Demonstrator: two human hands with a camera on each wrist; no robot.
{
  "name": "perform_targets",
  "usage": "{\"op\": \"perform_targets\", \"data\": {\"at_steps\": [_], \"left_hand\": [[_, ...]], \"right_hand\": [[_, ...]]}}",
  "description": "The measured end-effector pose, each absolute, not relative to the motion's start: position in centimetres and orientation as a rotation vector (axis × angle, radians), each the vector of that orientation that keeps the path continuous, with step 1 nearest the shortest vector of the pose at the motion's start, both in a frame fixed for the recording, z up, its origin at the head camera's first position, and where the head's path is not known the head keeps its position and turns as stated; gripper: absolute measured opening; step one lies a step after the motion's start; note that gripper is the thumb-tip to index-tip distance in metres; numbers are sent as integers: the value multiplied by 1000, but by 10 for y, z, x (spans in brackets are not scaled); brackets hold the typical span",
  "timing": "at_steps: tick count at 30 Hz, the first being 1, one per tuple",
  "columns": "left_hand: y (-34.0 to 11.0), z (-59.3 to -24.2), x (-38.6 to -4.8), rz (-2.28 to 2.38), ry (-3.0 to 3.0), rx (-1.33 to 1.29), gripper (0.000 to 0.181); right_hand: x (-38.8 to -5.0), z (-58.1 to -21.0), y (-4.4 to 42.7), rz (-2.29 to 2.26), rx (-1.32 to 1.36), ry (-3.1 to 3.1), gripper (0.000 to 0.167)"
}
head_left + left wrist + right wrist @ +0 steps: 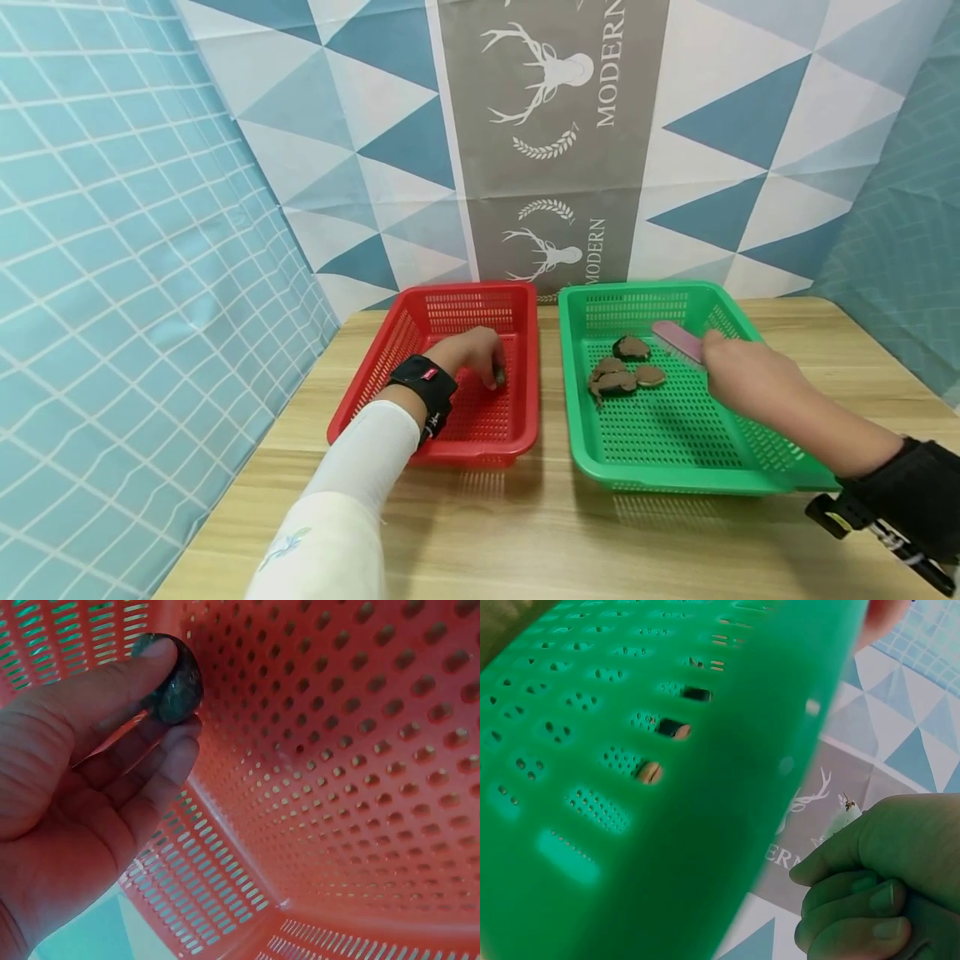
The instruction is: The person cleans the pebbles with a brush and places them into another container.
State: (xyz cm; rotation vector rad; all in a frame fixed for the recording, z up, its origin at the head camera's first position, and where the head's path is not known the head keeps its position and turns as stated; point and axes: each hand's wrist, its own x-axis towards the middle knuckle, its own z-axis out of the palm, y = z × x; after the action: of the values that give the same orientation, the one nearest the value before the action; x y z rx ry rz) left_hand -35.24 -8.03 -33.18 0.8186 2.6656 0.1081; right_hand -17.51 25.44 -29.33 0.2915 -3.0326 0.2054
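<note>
Inside the red basket (531, 417), my left hand (472, 350) pinches a small dark, smooth stone (182, 686) between thumb and fingertips. The left wrist view shows the stone just off the perforated basket bottom. My right hand (750, 375) grips a pink brush (678, 340) over the right side of the green basket (600, 477). The brush's bristles point down; in the right wrist view the fingers curl round its handle, mostly hidden. Several stones caked with brown mud (615, 381) lie in the green basket's left half, apart from the brush.
Both baskets stand side by side on a wooden table (480, 533), with a narrow gap between them. A patterned cloth backdrop (405, 167) rises behind, and blue tiled sheeting (135, 250) hangs at the left. Each wrist wears a black strap (426, 383).
</note>
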Motion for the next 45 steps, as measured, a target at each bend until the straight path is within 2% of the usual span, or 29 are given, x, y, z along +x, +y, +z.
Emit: {"op": "perform_targets", "data": {"at_steps": [6, 13, 22, 24, 28, 32, 37, 45], "left_hand": [[-80, -336, -353, 100, 2689, 759, 21], [-79, -337, -353, 161, 2665, 692, 21], [-75, -335, -349, 31, 2652, 701, 28], [-73, -332, -347, 0, 2651, 717, 25], [-71, -323, -345, -11, 2673, 729, 7], [-74, -315, -344, 9, 2714, 734, 14], [-79, -309, -344, 73, 2714, 749, 15], [-67, -284, -341, 172, 2742, 1048, 23]], "right_hand": [[-175, -292, 255, 190, 308, -3021, 24], [-175, -292, 257, 202, 309, -3023, 11], [-177, -293, 256, 185, 367, -2996, 11], [-177, -294, 257, 183, 368, -2996, 12], [-177, -295, 257, 177, 370, -2996, 15], [-177, -296, 257, 171, 380, -2996, 16], [-178, -296, 258, 183, 370, -3013, 17], [-180, -296, 259, 165, 377, -3012, 25]]}}
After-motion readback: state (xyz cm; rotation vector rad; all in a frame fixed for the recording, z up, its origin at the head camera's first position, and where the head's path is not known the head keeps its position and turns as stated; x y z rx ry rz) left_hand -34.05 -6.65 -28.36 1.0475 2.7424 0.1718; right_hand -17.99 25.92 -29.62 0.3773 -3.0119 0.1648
